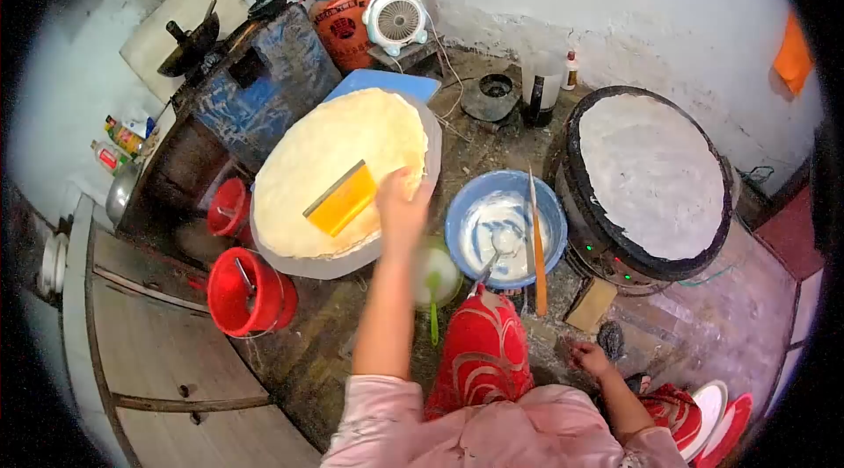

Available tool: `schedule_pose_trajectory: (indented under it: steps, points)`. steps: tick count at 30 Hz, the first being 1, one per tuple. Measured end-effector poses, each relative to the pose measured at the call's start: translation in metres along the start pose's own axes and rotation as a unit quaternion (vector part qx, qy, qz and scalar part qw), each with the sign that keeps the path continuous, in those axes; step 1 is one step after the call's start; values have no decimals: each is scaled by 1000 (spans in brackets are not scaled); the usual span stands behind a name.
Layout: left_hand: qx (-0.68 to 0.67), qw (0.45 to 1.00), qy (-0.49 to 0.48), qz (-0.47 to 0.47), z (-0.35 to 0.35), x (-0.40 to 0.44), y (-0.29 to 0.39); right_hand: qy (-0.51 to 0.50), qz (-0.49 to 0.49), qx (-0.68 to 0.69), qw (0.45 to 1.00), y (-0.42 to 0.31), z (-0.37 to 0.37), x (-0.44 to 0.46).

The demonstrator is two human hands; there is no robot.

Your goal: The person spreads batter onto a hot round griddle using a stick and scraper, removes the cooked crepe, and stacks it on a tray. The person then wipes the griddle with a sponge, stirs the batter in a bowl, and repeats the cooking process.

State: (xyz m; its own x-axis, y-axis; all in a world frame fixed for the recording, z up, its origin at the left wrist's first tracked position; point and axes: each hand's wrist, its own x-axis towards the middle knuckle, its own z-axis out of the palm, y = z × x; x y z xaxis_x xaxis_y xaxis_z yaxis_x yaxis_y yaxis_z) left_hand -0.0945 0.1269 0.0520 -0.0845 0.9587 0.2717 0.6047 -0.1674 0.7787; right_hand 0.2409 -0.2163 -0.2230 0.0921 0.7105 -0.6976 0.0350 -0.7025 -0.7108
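My left hand [403,200], blurred, is at the right side of a stack of pale round flatbreads [352,134], right beside a yellow scraper [341,200] that rests on them; its grip cannot be made out. The stack sits on a clear round sheet. My right hand [587,356] hangs low near a dark crumpled item [610,339], fingers loosely apart with nothing visible in them. Between the stack and a round griddle [573,152] coated with white batter [651,174] stands a blue basin [455,226] of batter, with a ladle [503,244] inside and a long wooden spatula [538,266] across its rim.
Two red buckets [230,297] stand at the left, beside wooden cabinets [176,327]. Behind are a gas cylinder [343,24], a small fan [396,20], a dark pitcher [540,94] and a bottle [571,72]. A green-handled utensil [433,319] and a sponge-like block [592,304] are nearer.
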Motion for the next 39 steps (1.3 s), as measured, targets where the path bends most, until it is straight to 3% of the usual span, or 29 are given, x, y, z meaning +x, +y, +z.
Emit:
schedule_pose_trajectory:
  steps: [1, 3, 7, 9, 10, 12, 15, 16, 17, 19, 23, 25, 27, 28, 29, 31, 32, 33, 34, 35, 37, 38, 39]
  points:
    - [190, 980, 33, 48, -11, 9, -32, 0, -4, 3, 1000, -8, 3, -12]
    - [336, 941, 30, 13, -37, 24, -94, 75, 42, 196, 977, -16, 10, -26]
    - [462, 879, -80, -90, -90, 23, -128, 82, 24, 213, 973, 5, 6, -15]
    - [391, 915, -79, -53, -95, 36, -187, 65, 34, 127, 989, -12, 9, -26]
    - [391, 916, -79, -42, -99, 37, -169, 69, 30, 137, 988, -21, 11, -28]
    - [512, 832, -202, -65, -108, 33, -113, 55, 27, 134, 989, -32, 15, -35]
    - [556, 798, -69, 222, -109, 39, -116, 54, -1, 78, 995, -12, 13, -22]
    - [479, 850, -13, 220, -114, 46, -106, 46, -26, -33, 998, 4, 7, -3]
    - [468, 850, 36, 238, -111, 49, -91, 63, -27, -20, 997, -2, 6, -10]
    - [437, 852, 51, 285, -106, 41, -44, 155, -174, -262, 937, -71, 13, -50]
    - [340, 836, -15, 430, -63, -25, 62, 193, -336, -154, 909, -195, 29, -115]
    - [307, 830, -131, 448, -30, -68, 91, 289, -516, -246, 768, -241, 30, -135]
    - [198, 743, -148, 622, 5, -103, 103, 307, -531, -352, 707, -278, 28, -161]
    - [182, 743, -183, 618, 19, -124, 114, 356, -553, -425, 622, -289, 26, -171]
    - [166, 740, -218, 614, 29, -143, 124, 359, -547, -426, 625, -284, 24, -170]
    - [145, 743, -231, 611, 43, -162, 136, 229, -418, -563, 675, -272, 15, -157]
    - [130, 747, -239, 607, 47, -167, 142, 250, -448, -548, 661, -264, 2, -153]
    - [123, 743, -244, 611, 41, -169, 146, 230, -396, -507, 731, -260, -12, -153]
    - [128, 794, -210, 557, 27, -170, 148, 208, -340, -460, 793, -258, -32, -155]
    - [126, 838, -179, 500, 26, -167, 145, 330, -281, -332, 838, -233, -81, -139]
    - [128, 872, -228, 415, 18, -167, 111, 432, -192, -227, 852, -200, -154, -114]
    - [123, 883, -217, 397, 14, -169, 100, 536, -141, -209, 806, -188, -183, -107]
    - [119, 893, -207, 381, 10, -172, 93, 554, -121, -146, 810, -182, -212, -112]
